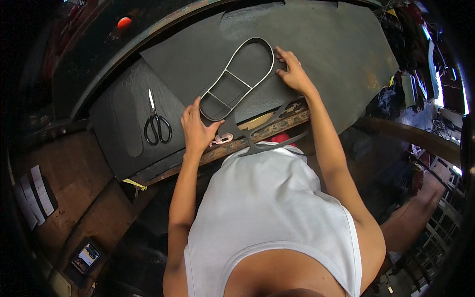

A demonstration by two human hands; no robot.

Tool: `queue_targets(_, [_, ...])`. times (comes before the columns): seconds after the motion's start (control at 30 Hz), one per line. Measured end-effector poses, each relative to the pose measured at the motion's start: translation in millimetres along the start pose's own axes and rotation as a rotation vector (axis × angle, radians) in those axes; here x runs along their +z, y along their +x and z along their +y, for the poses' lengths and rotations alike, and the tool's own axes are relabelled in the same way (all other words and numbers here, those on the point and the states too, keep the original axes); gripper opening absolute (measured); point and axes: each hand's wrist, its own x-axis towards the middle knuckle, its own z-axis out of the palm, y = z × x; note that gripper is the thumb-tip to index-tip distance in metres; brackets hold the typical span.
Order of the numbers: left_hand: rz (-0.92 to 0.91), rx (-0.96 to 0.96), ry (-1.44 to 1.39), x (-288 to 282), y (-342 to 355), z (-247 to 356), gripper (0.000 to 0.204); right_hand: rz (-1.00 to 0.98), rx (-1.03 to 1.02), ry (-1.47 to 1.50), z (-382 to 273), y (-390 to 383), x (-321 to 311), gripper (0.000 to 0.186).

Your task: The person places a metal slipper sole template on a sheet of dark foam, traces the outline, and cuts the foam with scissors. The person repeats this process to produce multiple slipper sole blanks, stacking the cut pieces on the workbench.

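A sole-shaped metal cutting die (226, 70) with two crossbars lies on dark sheet material (324, 47). My left hand (198, 126) is at the die's lower end, thumb and fingers spread around it on the sheet. My right hand (294, 74) rests beside the upper right of the die, fingers apart on the sheet. Strips of cut-out sheet (267, 126) hang over the bench's worn front edge (292, 123). Black-handled scissors (157, 126) lie left of my left hand, and a small pink object (222, 139) sits just right of it.
A dark machine beam with a red button (123, 23) spans the upper left. At lower left are pale strips (42, 190) on brown boarding and a small screen device (85, 257). Dark piled material (383, 104) and a brown horizontal bar (420, 136) are at the right.
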Motion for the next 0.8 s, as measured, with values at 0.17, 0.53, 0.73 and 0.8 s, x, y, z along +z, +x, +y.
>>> queue_targets(0.17, [0.003, -0.025, -0.125, -11, 11, -8, 0.097, -0.083, -0.095, -0.132, 13, 0, 3, 0.082])
queue_targets(0.53, [0.030, -0.016, -0.151, -10, 8, -16, 0.095, -0.048, -0.086, -0.099, 13, 0, 3, 0.075])
queue_targets(0.73, [0.047, -0.073, -0.007, -5, -2, -21, 0.083, -0.039, -0.076, -0.124, 14, 1, 4, 0.070])
queue_targets(0.8, [0.049, -0.070, -0.016, -5, -2, -24, 0.085, -0.038, -0.084, -0.141, 16, 1, 4, 0.069])
